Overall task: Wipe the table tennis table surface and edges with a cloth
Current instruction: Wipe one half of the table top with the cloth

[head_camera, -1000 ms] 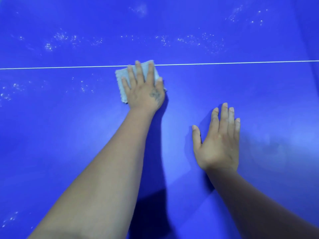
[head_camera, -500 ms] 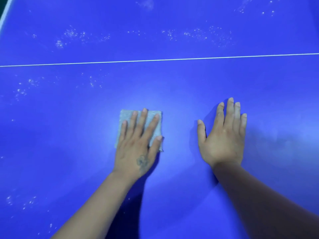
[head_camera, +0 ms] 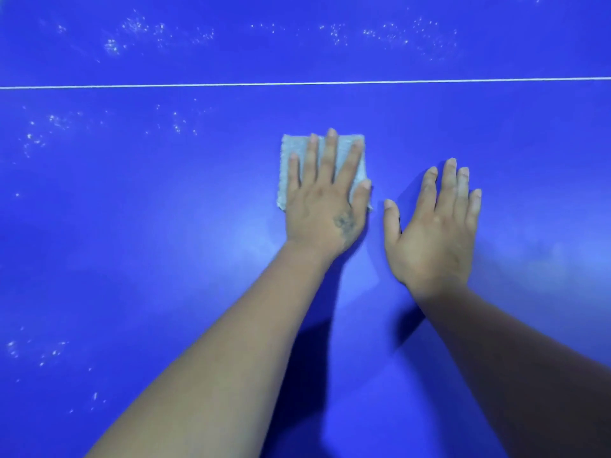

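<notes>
The cloth (head_camera: 287,173) is a small pale grey-blue rectangle with a rough texture, folded flat on the tabletop (head_camera: 165,259), a little below the white line (head_camera: 429,82). The tabletop is deep blue and glossy. White specks lie in bands above the line and at the left side; around the cloth the surface looks smooth.

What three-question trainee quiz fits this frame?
1. True or false: the left hand presses the cloth with flat fingers.
2. What does the right hand rest on? A) cloth B) bare table C) white line
3. Fill in: white specks lie beyond the line and also to the ____ of the cloth.

Key: 1 true; 2 B; 3 left
</notes>
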Motion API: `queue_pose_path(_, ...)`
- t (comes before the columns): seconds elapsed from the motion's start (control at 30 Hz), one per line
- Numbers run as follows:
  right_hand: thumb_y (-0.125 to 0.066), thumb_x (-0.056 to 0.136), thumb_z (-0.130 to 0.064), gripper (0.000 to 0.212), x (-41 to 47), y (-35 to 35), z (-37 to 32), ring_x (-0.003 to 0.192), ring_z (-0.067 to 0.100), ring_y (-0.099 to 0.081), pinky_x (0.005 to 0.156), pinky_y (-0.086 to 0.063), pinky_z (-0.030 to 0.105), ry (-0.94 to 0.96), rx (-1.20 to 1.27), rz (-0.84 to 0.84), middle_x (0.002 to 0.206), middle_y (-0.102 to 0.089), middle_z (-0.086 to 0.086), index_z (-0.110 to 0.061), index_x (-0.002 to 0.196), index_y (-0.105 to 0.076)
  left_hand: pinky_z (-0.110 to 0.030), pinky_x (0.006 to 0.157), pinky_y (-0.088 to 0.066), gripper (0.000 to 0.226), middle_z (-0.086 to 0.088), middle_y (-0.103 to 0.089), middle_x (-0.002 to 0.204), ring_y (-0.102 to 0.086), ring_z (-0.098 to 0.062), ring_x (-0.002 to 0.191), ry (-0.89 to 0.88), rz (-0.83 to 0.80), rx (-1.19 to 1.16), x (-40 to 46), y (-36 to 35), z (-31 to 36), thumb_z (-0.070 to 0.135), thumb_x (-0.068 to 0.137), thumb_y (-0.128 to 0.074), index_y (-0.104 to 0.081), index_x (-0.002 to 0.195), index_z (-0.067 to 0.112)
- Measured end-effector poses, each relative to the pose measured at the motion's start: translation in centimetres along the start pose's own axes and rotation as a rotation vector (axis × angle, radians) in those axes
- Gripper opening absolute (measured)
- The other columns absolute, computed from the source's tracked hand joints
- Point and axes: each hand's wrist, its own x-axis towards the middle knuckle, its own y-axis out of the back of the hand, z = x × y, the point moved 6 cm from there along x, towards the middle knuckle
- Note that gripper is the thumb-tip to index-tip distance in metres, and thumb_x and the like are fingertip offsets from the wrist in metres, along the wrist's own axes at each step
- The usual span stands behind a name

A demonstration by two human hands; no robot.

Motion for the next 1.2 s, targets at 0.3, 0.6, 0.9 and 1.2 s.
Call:
queue_pose_path(0.3, -0.024, 0.106, -0.064, 0.087, -0.3, 0.1, 0.0, 0.162, 0.04, -0.008, 0.13, -0.01, 0.06, 0.026, -0.018, -0.03, 0.173, -0.014, 0.026, 0.003, 0.162, -0.027, -0.05, 0.134, 0.001, 0.058, 0.004, -0.002, 0.181, 0.008, -0.019, 0.167, 0.208, -0.075, -0.039, -16.6, 1.7, -4.2, 0.045, 0.114, -0.018, -0.016, 0.171, 0.038)
queue_pose_path(0.6, -0.028, 0.11, -0.047, 0.074, -12.1, 2.8, -4.7, 0.164, 0.036, -0.005, 0.131, -0.013, 0.056, 0.204, 0.055, -0.08, 0.175, -0.009, 0.02, 0.004, 0.164, -0.025, -0.054, 0.132, 0.009, 0.059, -0.001, 0.01, 0.18, 0.015, -0.027, 0.165, 0.473, -0.07, -0.076, -8.8, 3.3, -12.2, 0.045, 0.115, -0.016, -0.001, 0.172, 0.038)
queue_pose_path(0.9, -0.036, 0.108, -0.044, 0.067, -14.6, 2.2, -4.2, 0.164, 0.027, -0.015, 0.131, -0.015, 0.055, 0.186, 0.087, -0.05, 0.176, -0.02, 0.009, -0.006, 0.164, -0.034, -0.054, 0.134, -0.005, 0.057, -0.004, -0.012, 0.18, -0.004, -0.029, 0.167, -0.001, -0.022, -0.022, -17.3, 1.2, -3.0, 0.045, 0.115, -0.02, -0.021, 0.171, 0.033)
queue_pose_path(1.2, -0.034, 0.108, -0.045, 0.068, -14.2, 2.1, -4.0, 0.163, 0.029, -0.015, 0.13, -0.015, 0.057, 0.188, 0.067, -0.065, 0.176, -0.02, 0.01, -0.005, 0.163, -0.034, -0.054, 0.134, -0.008, 0.058, -0.002, -0.008, 0.181, -0.001, -0.026, 0.167, 0.204, -0.066, 0.049, -25.3, 3.3, -10.3, 0.042, 0.115, -0.018, -0.019, 0.172, 0.033)
